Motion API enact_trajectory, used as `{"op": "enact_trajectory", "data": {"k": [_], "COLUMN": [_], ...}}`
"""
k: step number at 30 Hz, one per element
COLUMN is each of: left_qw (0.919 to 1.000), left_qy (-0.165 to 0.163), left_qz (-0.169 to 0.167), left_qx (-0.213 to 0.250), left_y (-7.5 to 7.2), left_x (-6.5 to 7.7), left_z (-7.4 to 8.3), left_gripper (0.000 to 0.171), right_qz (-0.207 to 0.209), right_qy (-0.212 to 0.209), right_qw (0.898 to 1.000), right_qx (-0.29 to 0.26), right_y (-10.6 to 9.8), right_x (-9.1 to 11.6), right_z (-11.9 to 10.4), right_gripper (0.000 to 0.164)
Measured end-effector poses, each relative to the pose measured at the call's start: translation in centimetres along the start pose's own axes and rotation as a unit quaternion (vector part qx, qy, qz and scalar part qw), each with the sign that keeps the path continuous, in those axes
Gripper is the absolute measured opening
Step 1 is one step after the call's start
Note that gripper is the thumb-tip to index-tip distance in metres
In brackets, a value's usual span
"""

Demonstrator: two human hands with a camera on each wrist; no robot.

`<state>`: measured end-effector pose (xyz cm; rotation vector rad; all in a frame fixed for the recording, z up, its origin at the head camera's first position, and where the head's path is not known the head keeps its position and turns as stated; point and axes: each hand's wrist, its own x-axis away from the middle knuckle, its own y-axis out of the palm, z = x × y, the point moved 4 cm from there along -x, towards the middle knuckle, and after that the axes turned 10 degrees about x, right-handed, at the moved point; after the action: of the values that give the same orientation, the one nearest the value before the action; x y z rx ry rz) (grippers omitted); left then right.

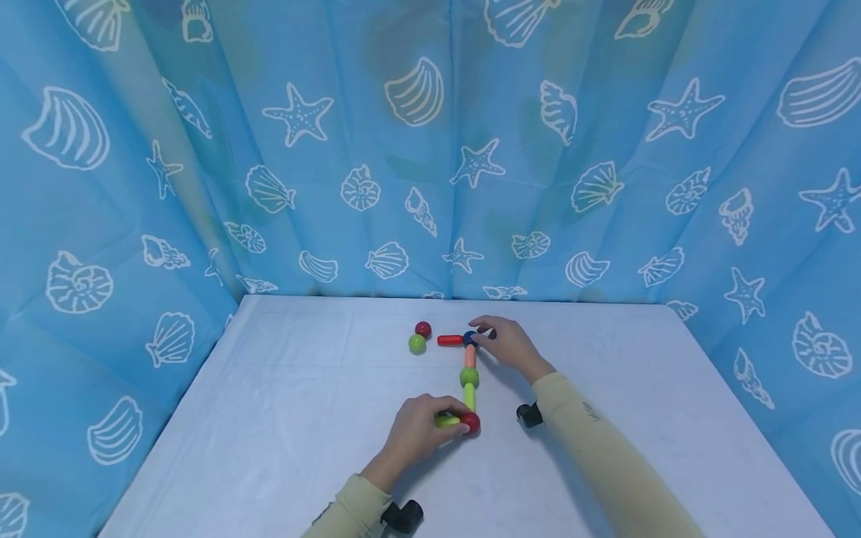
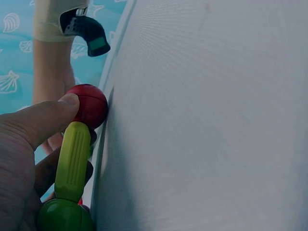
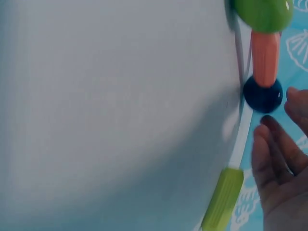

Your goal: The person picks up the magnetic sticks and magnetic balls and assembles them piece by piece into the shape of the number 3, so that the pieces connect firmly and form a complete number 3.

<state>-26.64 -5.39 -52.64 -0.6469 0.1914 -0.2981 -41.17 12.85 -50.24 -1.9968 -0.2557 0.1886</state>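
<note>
My left hand grips a red ball, thumb on its side, together with a lime rod joined to it. In the left wrist view a green ball caps that rod's other end; the hand covers it in the head view. From the red ball a second lime rod runs to a light green ball, then a salmon rod to a dark blue ball. My right hand is beside the blue ball, its fingertips slightly apart from it in the right wrist view.
A red rod points left from the blue ball. To its left sit a loose dark red ball and a light green ball. Another lime rod shows below the right hand in its wrist view. A shell-print curtain surrounds the white table.
</note>
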Motion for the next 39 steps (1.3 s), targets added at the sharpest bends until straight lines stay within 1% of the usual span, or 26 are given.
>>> {"op": "enact_trajectory", "data": {"k": [4,9,16,21,25,28,30,33,36,39], "left_qw": [1.0000,1.0000,0.9999,0.9995,0.9991,0.9986,0.9983,0.9984,0.9975,0.9923], "left_qy": [-0.001,-0.005,-0.011,-0.019,-0.015,-0.010,-0.011,-0.027,-0.049,-0.072], "left_qz": [0.001,0.001,-0.010,-0.022,-0.028,-0.026,-0.019,0.005,0.047,0.101], "left_qx": [0.004,0.005,0.005,0.010,0.027,0.045,0.054,0.049,0.020,-0.006], "left_y": [0.0,-0.1,-0.1,-0.1,-0.4,-0.8,-1.2,-2.1,-3.2,-4.5], "left_x": [0.0,0.0,-0.1,-0.1,-0.3,-0.4,-0.5,-0.9,-1.6,-2.5], "left_z": [0.0,0.0,0.2,0.1,0.2,0.3,0.4,0.4,-0.2,-1.2], "left_gripper": [0.024,0.024,0.024,0.025,0.026,0.029,0.031,0.031,0.031,0.030], "right_qz": [-0.018,-0.010,-0.010,-0.011,-0.010,-0.009,-0.009,-0.012,-0.015,-0.018], "right_qy": [0.018,0.035,0.040,0.043,0.040,0.038,0.037,0.038,0.041,0.046], "right_qw": [1.000,0.999,0.999,0.998,0.998,0.998,0.998,0.998,0.998,0.998], "right_qx": [-0.014,-0.028,-0.035,-0.039,-0.044,-0.043,-0.042,-0.044,-0.045,-0.042], "right_y": [0.7,1.2,1.4,1.2,0.8,0.6,0.5,0.5,0.8,1.1], "right_x": [-0.1,-0.1,-0.1,0.0,0.2,0.2,0.2,0.1,0.0,-0.1], "right_z": [-0.6,-0.5,-0.1,-0.2,-0.5,-0.7,-0.7,-0.7,-0.5,-0.2], "right_gripper": [0.035,0.032,0.031,0.031,0.031,0.031,0.031,0.031,0.032,0.032]}}
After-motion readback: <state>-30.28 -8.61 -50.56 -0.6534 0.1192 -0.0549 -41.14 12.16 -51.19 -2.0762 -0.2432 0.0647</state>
